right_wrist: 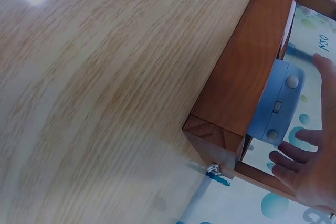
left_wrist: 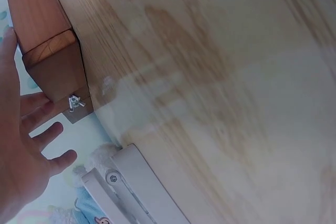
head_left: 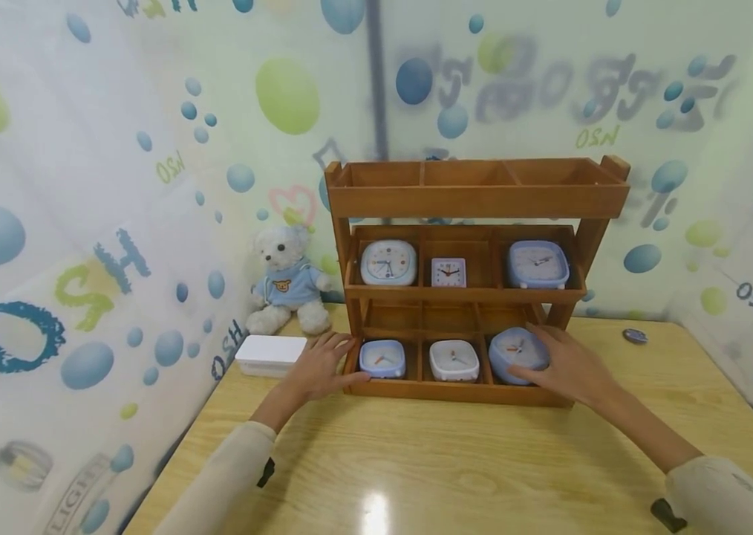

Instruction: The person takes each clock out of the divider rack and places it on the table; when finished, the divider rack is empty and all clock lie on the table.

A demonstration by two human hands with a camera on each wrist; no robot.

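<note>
A brown wooden rack (head_left: 477, 394) holds several small alarm clocks in its compartments. My right hand (head_left: 573, 368) is at the lower right compartment, around a tilted blue alarm clock (head_left: 519, 355). Its thumb overlaps the clock's lower front in the head view; the right wrist view shows spread fingers (right_wrist: 294, 153) beside the clock's blue underside (right_wrist: 276, 102). At the rack's lower left end, my left hand (head_left: 315, 371) has its fingers spread, thumb at the front edge by a light-blue clock (head_left: 382, 360). Between them sits a white clock (head_left: 454, 361).
The middle tier bears a pale clock (head_left: 388, 262), a small square clock (head_left: 448, 273) and a lavender clock (head_left: 538, 264). Left of the rack are a white box (head_left: 272, 355) and a teddy bear (head_left: 289, 286). A small dark oval object (head_left: 635, 336) lies at right.
</note>
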